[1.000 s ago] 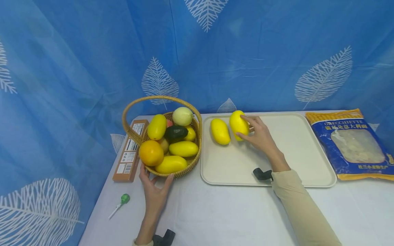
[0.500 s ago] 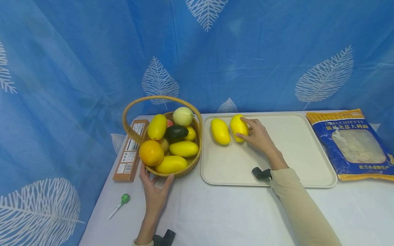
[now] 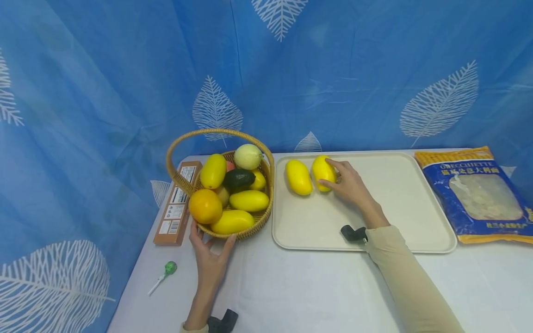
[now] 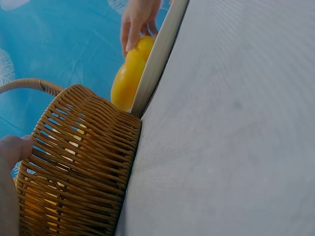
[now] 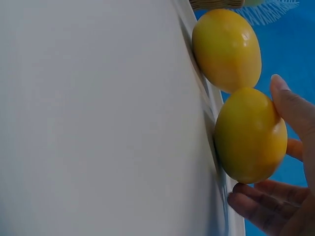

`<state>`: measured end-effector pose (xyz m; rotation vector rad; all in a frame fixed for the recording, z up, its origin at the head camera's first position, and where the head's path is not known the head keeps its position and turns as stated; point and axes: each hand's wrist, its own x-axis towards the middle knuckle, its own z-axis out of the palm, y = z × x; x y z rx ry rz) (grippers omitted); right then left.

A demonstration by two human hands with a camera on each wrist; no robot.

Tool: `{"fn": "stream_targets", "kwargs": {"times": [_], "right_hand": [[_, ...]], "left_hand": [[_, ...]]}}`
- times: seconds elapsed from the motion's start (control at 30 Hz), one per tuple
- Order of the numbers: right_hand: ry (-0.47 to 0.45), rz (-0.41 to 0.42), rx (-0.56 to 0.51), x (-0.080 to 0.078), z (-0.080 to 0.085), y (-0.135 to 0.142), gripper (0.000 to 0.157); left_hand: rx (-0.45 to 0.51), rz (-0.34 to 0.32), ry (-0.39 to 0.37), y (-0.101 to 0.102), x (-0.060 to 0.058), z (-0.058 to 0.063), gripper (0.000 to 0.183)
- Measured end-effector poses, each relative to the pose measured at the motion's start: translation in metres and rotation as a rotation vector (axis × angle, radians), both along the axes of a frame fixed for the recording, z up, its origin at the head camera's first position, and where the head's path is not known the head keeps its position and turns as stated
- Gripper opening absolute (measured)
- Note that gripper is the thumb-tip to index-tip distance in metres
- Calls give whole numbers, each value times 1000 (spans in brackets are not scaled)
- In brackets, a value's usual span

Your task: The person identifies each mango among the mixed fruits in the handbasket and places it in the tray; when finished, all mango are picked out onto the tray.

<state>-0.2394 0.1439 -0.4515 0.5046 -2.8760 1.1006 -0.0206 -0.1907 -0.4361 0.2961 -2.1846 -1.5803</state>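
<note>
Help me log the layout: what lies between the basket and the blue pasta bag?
Head view: a cream tray bearing two yellow fruits, the right hand touching one.

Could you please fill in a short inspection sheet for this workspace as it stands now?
Surface: table under a white cover, bearing a cream tray.
Job's things: left mango on the tray, right mango beside it; wicker basket left of the tray, holding mixed fruit.
Clutter: green lollipop, brown box, blue pasta bag.
Hands: left hand touches the basket's near side; right hand holds the right mango.
Cables: nothing seen.
Surroundings: blue curtain behind, printed with white leaves.
</note>
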Motion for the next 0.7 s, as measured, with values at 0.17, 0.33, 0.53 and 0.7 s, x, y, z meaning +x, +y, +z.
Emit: {"fn": "stream_targets", "kwargs": {"times": [0.17, 0.33, 0.53, 0.7], "right_hand": [[-11, -6, 57, 0, 2, -2, 82], [-22, -7, 109, 1, 4, -3, 83], [-15, -14, 137, 3, 9, -3, 83], [137, 5, 77, 15, 23, -11, 76]], "left_hand": [[3, -4, 2, 0, 0, 1, 101], [3, -5, 10, -1, 0, 1, 101], [4, -11, 8, -2, -1, 3, 101], [-1, -12, 12, -5, -2, 0, 102]]}}
